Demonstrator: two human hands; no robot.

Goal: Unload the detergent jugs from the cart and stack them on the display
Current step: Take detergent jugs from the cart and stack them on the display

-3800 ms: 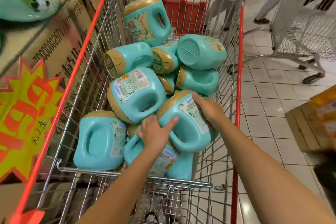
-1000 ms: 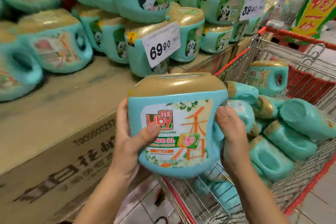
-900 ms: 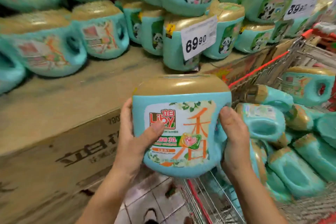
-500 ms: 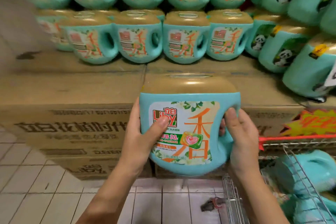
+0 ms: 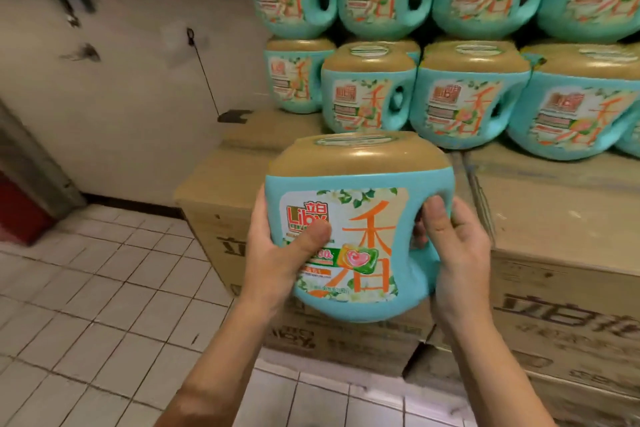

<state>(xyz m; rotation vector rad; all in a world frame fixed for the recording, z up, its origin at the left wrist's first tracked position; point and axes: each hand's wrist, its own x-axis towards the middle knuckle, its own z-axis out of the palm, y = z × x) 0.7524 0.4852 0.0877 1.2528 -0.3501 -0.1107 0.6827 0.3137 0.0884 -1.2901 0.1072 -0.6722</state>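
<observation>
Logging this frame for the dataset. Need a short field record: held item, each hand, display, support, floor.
held jug: teal with gold cap, upright, label toward the camera, in the air in front of the display
left hand: grips the jug's left side, thumb across the label
right hand: grips the handle side, fingers curled round the handle
stacked jugs: same design, two tiers visible, upright
cartons: cardboard, carry the display; bare top in front of the row
floor: white tiles
</observation>
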